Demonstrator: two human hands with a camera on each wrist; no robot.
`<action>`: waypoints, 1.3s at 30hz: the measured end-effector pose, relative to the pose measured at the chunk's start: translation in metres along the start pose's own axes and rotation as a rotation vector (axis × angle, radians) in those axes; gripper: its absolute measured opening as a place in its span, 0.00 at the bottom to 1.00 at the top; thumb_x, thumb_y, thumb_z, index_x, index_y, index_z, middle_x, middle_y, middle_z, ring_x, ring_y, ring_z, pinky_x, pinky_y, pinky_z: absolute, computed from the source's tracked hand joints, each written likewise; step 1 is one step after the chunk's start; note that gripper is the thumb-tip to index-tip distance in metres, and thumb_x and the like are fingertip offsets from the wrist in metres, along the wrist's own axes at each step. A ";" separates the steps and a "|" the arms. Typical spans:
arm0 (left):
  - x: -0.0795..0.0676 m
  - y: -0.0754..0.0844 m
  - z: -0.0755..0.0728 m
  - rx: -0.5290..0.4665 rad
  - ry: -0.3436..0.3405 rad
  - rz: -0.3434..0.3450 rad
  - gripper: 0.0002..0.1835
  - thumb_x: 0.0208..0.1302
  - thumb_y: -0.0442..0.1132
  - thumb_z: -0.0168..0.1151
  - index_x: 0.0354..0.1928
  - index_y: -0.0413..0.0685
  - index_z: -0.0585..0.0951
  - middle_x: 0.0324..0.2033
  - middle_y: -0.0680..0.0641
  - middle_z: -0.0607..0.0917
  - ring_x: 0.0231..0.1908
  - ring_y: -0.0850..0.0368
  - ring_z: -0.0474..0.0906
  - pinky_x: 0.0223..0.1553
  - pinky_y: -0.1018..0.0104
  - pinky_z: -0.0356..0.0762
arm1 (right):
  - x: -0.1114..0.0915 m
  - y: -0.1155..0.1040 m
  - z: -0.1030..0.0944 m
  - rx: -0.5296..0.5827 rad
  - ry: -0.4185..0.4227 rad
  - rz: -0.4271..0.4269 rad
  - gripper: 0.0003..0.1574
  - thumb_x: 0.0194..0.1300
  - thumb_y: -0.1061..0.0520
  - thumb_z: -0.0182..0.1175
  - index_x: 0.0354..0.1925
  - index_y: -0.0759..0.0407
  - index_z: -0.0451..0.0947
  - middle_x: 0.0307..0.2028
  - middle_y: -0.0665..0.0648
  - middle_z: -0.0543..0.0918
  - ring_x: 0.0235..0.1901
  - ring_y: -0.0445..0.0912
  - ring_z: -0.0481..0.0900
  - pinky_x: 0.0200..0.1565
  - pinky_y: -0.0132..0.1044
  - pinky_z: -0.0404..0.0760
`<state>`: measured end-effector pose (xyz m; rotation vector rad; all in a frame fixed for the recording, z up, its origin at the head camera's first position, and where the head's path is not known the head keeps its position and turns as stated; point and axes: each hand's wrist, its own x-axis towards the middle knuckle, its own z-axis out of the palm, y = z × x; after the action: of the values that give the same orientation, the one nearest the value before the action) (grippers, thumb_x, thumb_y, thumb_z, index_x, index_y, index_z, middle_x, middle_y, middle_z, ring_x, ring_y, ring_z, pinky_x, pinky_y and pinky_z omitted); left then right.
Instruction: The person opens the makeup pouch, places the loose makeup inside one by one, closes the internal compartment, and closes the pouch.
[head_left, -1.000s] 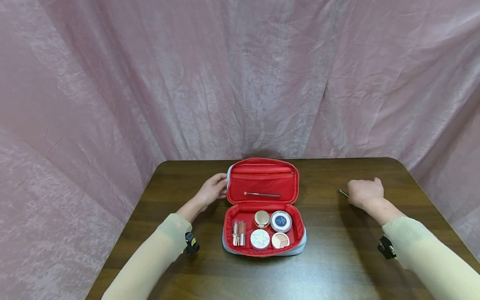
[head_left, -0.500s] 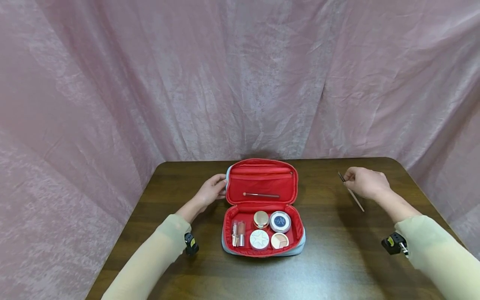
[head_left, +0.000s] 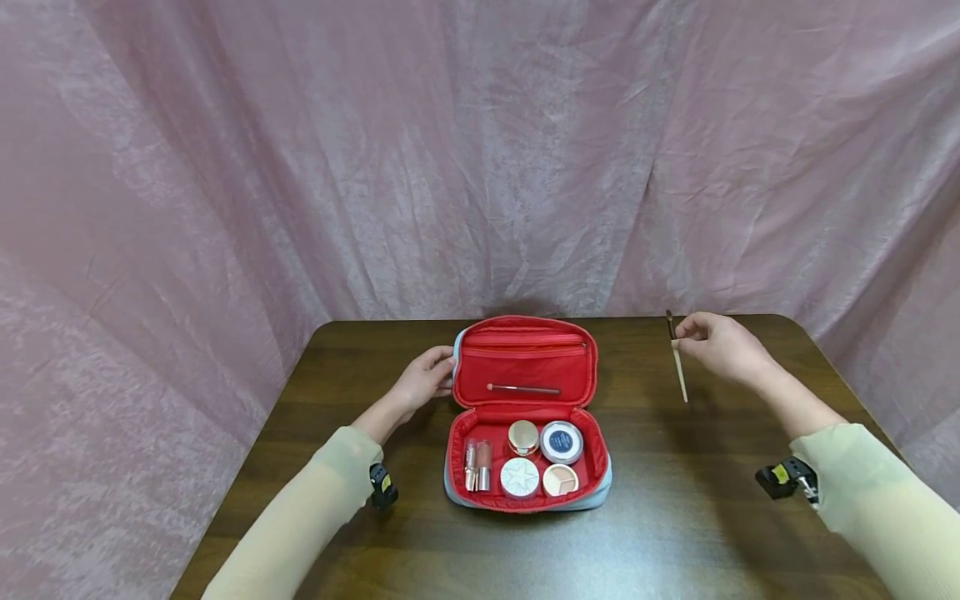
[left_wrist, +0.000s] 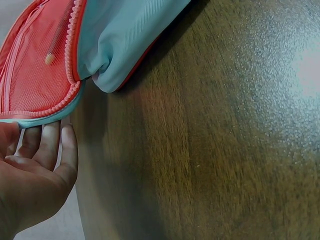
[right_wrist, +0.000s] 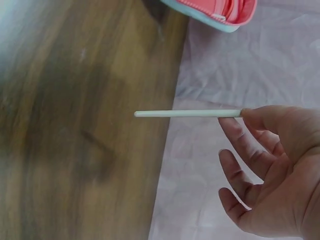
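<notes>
A light blue makeup bag with red lining (head_left: 555, 371) stands unzipped on the table, its lid raised. My left hand (head_left: 418, 385) holds the lid's left edge, thumb at the front and fingers behind, as the left wrist view shows. Off to the right, my right hand (head_left: 726, 348) pinches a makeup brush (head_left: 681, 377) between thumb and fingers above the table. The brush's pale handle (right_wrist: 185, 113) points down and its dark end points up; the right wrist view hides that end behind the hand. Another thin brush (head_left: 522, 389) lies behind the lid's mesh pocket.
Inside the bag sit two lip tubes (head_left: 483, 467), a gold compact (head_left: 523, 437), a round jar with a blue label (head_left: 562, 442), a star-topped round case (head_left: 520, 479) and a three-part palette (head_left: 560, 481). A pink curtain (head_left: 480, 167) hangs behind the wooden table (head_left: 645, 542).
My right hand has lifted the brush off the table, moving it up and slightly left and turning it more upright. My left hand stays at the lid.
</notes>
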<state>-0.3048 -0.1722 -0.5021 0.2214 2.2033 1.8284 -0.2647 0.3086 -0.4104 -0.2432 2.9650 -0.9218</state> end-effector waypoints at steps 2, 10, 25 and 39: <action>0.000 0.000 0.000 0.000 0.000 0.000 0.20 0.82 0.40 0.49 0.68 0.37 0.70 0.47 0.39 0.84 0.41 0.51 0.84 0.53 0.48 0.82 | 0.001 -0.005 0.000 0.005 0.009 0.003 0.18 0.75 0.48 0.59 0.50 0.61 0.77 0.47 0.65 0.84 0.47 0.60 0.79 0.43 0.52 0.74; -0.001 0.001 0.001 0.002 0.004 -0.005 0.19 0.82 0.39 0.48 0.66 0.38 0.71 0.45 0.41 0.84 0.39 0.53 0.83 0.51 0.50 0.83 | 0.009 -0.024 0.000 -0.025 0.087 -0.011 0.16 0.74 0.48 0.59 0.49 0.58 0.79 0.47 0.63 0.87 0.50 0.61 0.82 0.51 0.61 0.69; 0.001 0.001 0.001 0.000 0.008 -0.010 0.18 0.82 0.40 0.48 0.66 0.40 0.72 0.45 0.41 0.84 0.42 0.49 0.84 0.52 0.49 0.82 | 0.029 -0.069 0.003 0.044 0.224 -0.083 0.15 0.71 0.49 0.63 0.46 0.58 0.81 0.43 0.61 0.89 0.44 0.56 0.84 0.46 0.49 0.73; -0.001 0.003 0.000 0.007 0.007 0.007 0.18 0.83 0.39 0.47 0.67 0.39 0.72 0.44 0.43 0.83 0.37 0.57 0.83 0.51 0.51 0.83 | 0.047 -0.109 0.019 0.122 0.253 -0.128 0.14 0.70 0.50 0.64 0.45 0.58 0.81 0.41 0.60 0.89 0.41 0.53 0.83 0.48 0.50 0.71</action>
<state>-0.3041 -0.1720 -0.4992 0.2251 2.2167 1.8285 -0.2942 0.2022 -0.3632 -0.3399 3.1336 -1.2306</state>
